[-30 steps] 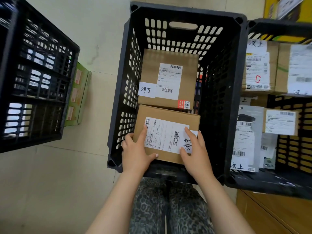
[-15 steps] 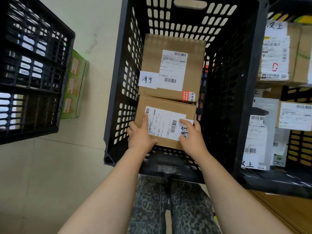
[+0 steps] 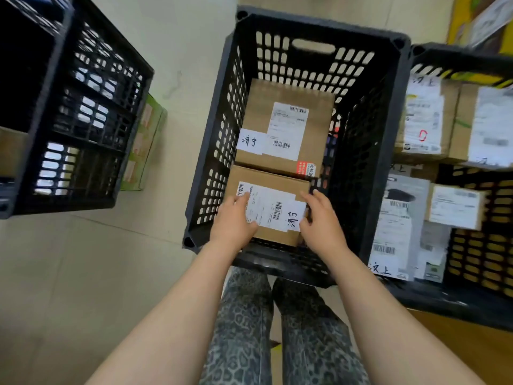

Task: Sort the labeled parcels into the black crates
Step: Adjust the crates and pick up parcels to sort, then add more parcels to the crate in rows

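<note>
—Parcel (image 3: 270,211) has been brought lower into the middle crate (image 3: 319,26); it is now held near the front wall, butted against the second parcel (image 3: 288,126).
—Has it been let go?
—Not yet. Its left end is gripped by the left hand (image 3: 234,223), fingers laid over the label; the right hand (image 3: 322,226) has been shifted off the label to the right edge, where the corner is clasped. Whether the crate floor is touched cannot be told.
—What is meant for the sort?
—Placement is judged all but done, with only the release left. The same handwritten tag (image 3: 294,218) is carried by both boxes, so the crate looks rightly chosen; a different mark is seen on parcels in the right crate (image 3: 455,298).
—And the materials?
—Brown cardboard, square-edged and stiff, with smooth white paper labels and barcodes. The crates are moulded black plastic, walls pierced by rows of slots, a handle hole cut in the far wall. A third crate (image 3: 83,107) is seen at the left, pale floor tiles (image 3: 97,259) below
</note>
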Motion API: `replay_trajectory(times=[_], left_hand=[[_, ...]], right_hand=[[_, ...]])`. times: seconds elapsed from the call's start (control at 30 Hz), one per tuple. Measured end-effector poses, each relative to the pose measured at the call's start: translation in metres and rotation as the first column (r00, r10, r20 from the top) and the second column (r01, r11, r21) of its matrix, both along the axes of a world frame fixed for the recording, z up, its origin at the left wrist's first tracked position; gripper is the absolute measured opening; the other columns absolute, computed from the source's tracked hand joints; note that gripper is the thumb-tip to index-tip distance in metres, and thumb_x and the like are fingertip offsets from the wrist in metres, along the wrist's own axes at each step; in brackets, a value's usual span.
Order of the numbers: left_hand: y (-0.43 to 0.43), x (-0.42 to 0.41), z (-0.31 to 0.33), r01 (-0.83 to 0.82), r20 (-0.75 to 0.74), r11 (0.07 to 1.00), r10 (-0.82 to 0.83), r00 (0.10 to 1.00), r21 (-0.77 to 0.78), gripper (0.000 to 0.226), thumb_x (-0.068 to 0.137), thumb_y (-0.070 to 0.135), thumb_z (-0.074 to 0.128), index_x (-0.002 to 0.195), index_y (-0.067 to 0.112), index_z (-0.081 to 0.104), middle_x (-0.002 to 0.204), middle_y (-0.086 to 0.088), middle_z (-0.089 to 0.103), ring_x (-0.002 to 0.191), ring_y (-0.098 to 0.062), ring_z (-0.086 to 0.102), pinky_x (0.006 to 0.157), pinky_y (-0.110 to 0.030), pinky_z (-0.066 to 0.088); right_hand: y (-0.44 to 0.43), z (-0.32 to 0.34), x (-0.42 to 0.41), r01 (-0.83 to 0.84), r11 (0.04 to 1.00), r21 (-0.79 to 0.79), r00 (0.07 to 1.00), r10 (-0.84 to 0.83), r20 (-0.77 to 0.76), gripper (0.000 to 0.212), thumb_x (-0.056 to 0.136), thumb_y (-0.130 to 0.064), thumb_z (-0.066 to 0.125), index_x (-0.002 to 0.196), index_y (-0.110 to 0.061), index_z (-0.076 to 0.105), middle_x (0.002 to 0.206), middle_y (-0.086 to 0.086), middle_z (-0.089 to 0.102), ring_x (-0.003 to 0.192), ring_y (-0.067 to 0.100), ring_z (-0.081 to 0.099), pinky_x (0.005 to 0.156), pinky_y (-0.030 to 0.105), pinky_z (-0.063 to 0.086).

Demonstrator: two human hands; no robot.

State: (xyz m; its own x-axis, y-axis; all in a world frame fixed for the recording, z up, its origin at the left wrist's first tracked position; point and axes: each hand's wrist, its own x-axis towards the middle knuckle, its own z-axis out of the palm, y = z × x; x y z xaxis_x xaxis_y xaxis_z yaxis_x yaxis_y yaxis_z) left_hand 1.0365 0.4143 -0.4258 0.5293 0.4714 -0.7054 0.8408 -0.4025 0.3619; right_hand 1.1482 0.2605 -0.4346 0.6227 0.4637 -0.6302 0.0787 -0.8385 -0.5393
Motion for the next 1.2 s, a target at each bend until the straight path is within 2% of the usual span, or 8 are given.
replay_trajectory(times=[0.13,0.23,0.37,0.53,0.63,0.77,1.03,1.2], left_hand=[[-0.011,0.009,0.071,0.008,0.188,0.995,-0.026,0.982,0.097,0.058,0.090,0.024,0.061,0.143,0.021,0.040,0.138,-0.001,0.043,0.127,-0.019,0.041,0.100,-0.034,0.037],[-0.024,0.005,0.135,-0.018,0.339,0.973,-0.062,0.939,0.229,0.048,0.088,0.024,0.063,0.134,0.023,0.052,0.129,0.003,0.053,0.120,-0.017,0.047,0.098,-0.031,0.038],[-0.042,-0.013,0.219,-0.122,0.442,0.910,-0.073,0.894,0.396,0.046,0.086,0.021,0.065,0.131,0.023,0.057,0.124,0.003,0.057,0.117,-0.017,0.050,0.098,-0.033,0.037],[-0.052,-0.052,0.314,-0.305,0.521,0.779,-0.032,0.853,0.547,0.047,0.088,0.025,0.065,0.134,0.023,0.054,0.126,0.005,0.056,0.118,-0.016,0.049,0.103,-0.034,0.034],[-0.056,-0.086,0.363,-0.483,0.613,0.643,0.028,0.790,0.594,0.047,0.086,0.021,0.067,0.131,0.022,0.056,0.123,0.003,0.058,0.116,-0.017,0.050,0.103,-0.037,0.038],[-0.064,-0.146,0.411,-0.659,0.694,0.444,0.108,0.711,0.607,0.048,0.083,0.020,0.069,0.129,0.022,0.058,0.123,0.004,0.058,0.116,-0.016,0.050,0.102,-0.033,0.037],[-0.118,-0.318,0.463,-0.739,0.713,0.014,0.252,0.654,0.673,0.047,0.081,0.018,0.073,0.126,0.017,0.060,0.116,-0.001,0.060,0.106,-0.022,0.055,0.092,-0.037,0.046],[-0.171,-0.433,0.474,-0.707,0.708,-0.177,0.389,0.589,0.685,0.047,0.080,0.016,0.074,0.125,0.016,0.060,0.114,-0.002,0.059,0.104,-0.023,0.056,0.090,-0.041,0.048]], right_hand=[[0.005,0.072,0.012,-0.183,0.975,0.128,0.970,0.159,0.182,0.051,0.089,-0.003,0.055,0.138,-0.016,0.049,0.141,0.000,0.042,0.129,0.018,0.041,0.105,0.026,0.035],[0.010,0.133,0.014,-0.309,0.925,0.221,0.924,0.236,0.301,0.053,0.085,-0.002,0.059,0.135,-0.018,0.051,0.134,-0.004,0.045,0.124,0.015,0.044,0.099,0.025,0.039],[0.020,0.217,0.010,-0.465,0.829,0.310,0.846,0.314,0.431,0.053,0.082,0.000,0.062,0.132,-0.017,0.054,0.131,-0.002,0.046,0.117,0.016,0.046,0.097,0.035,0.047],[0.038,0.318,-0.013,-0.614,0.678,0.405,0.747,0.332,0.576,0.047,0.083,-0.006,0.067,0.127,-0.020,0.057,0.128,-0.003,0.049,0.120,0.013,0.045,0.101,0.026,0.040],[0.052,0.369,-0.044,-0.710,0.555,0.434,0.678,0.371,0.634,0.045,0.086,-0.009,0.065,0.128,-0.021,0.056,0.129,-0.004,0.048,0.120,0.013,0.043,0.100,0.023,0.037],[0.076,0.417,-0.101,-0.818,0.357,0.451,0.573,0.431,0.697,0.046,0.083,-0.007,0.065,0.125,-0.022,0.056,0.128,-0.003,0.048,0.117,0.016,0.046,0.098,0.029,0.042],[0.096,0.462,-0.273,-0.885,-0.060,0.462,0.364,0.530,0.766,0.047,0.077,-0.007,0.068,0.122,-0.017,0.059,0.124,0.000,0.049,0.115,0.021,0.049,0.094,0.040,0.047],[0.076,0.472,-0.403,-0.841,-0.276,0.465,0.249,0.566,0.786,0.050,0.072,-0.006,0.070,0.120,-0.018,0.060,0.119,0.001,0.050,0.111,0.020,0.048,0.096,0.027,0.038]])
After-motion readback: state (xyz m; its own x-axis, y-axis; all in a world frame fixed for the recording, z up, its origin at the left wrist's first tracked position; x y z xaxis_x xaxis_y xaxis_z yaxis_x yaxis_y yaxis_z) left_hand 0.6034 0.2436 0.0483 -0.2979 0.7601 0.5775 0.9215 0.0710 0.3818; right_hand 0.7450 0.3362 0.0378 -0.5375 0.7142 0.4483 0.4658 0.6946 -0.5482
